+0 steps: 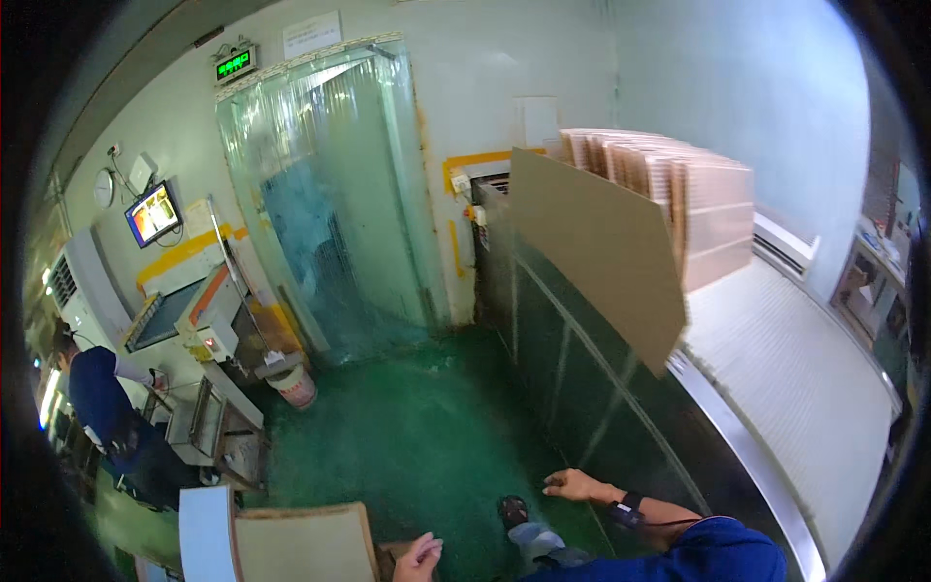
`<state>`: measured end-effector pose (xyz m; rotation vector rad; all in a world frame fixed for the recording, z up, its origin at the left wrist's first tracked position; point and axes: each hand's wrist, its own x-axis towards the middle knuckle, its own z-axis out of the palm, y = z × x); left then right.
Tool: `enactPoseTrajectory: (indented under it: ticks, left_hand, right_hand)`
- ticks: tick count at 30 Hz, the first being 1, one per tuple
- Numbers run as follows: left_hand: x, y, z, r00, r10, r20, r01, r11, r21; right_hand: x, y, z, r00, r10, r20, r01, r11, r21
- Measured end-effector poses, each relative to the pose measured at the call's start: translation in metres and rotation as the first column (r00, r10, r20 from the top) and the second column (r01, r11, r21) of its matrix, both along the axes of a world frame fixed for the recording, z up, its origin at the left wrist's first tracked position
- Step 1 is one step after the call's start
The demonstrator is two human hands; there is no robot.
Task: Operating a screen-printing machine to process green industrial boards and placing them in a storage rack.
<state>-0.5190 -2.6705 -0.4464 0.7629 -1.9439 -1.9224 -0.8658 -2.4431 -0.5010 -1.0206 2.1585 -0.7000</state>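
Note:
My right hand (574,484) hangs over the green floor beside the dark side panel of a conveyor (582,359), fingers loosely bent with nothing in them. A dark band circles that wrist. At the lower edge, my left hand (419,559) is partly cut off; its visible fingers are loosely extended and hold nothing I can see. Close to its left is a tan board (303,545) with a brown edge. On the conveyor's pale ribbed belt (790,359) stands a row of upright cardboard sheets (718,209), and one large brown sheet (596,252) leans out over the side.
A strip-curtain doorway (335,204) is ahead. At left, a person in dark blue (102,398) works by a metal stand (199,417). A white bucket (294,386) sits on the green floor (407,427) near the doorway. A wall screen (153,214) hangs at upper left.

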Motion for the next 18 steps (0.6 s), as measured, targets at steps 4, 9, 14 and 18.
enactPoseTrajectory:
  ticks: [4,9,14,18]
  left_hand:
    - [-0.064,-0.107,-0.002,0.987,0.096,0.132,-0.074,0.983,-0.166]
    - [-0.153,-0.224,0.056,0.95,0.207,0.235,-0.159,0.966,-0.205]
    - [-0.177,-0.395,-0.028,0.921,0.327,0.21,-0.304,0.943,-0.135]
    - [-0.237,-0.552,-0.104,0.942,0.179,0.283,-0.255,0.931,0.261]
  right_hand:
    - [-0.101,-0.127,-0.047,0.998,0.042,0.053,-0.04,0.998,-0.041]
    - [-0.219,-0.323,-0.012,0.98,0.195,-0.05,-0.196,0.98,-0.023]
    - [-0.299,-0.559,0.048,0.953,0.257,-0.157,-0.292,0.919,-0.266]
    - [-0.378,-0.706,0.05,0.958,0.224,-0.179,-0.28,0.869,-0.409]
